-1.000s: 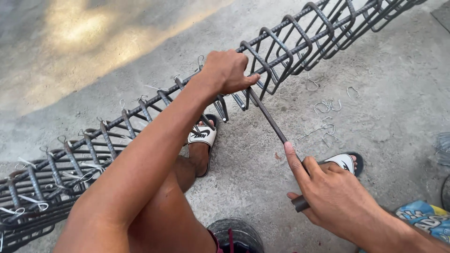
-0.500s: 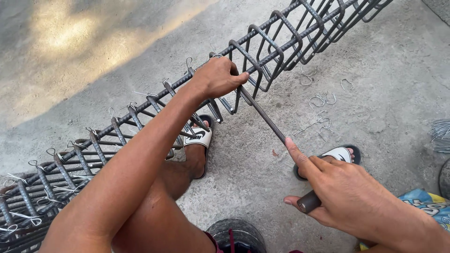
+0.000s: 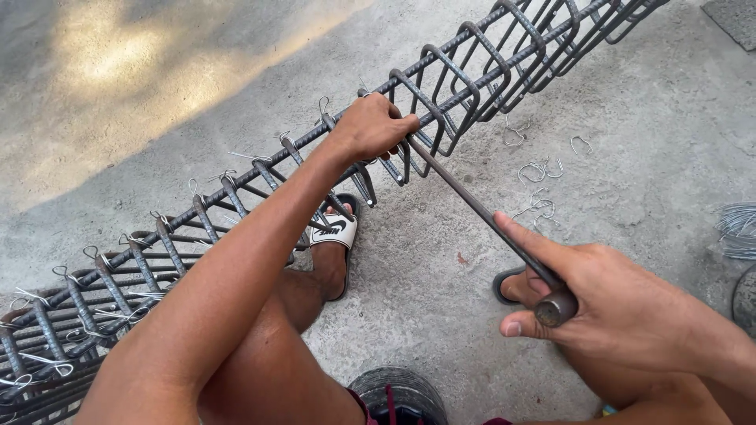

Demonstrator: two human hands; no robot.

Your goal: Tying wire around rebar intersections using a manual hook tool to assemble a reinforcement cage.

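R hand (image 3: pixel 622 311) was closed round the butt of a long metal rod (image 3: pixel 480 212), index finger laid along it. Rod ran up-left from that grip to the L hand (image 3: pixel 370 126), which was clenched on the rebar cage (image 3: pixel 465 71) at a stirrup. Loose wire ties (image 3: pixel 539 173) lay on the concrete just beyond the rod.

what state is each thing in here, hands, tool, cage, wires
left hand: closed on the rebar cage's top bar
right hand: closed round the metal rod, forefinger laid along it
metal rod: slanted, tip at the cage by the left hand
rebar cage: lying on concrete, wire ties sticking up
loose wire ties: scattered on the floor
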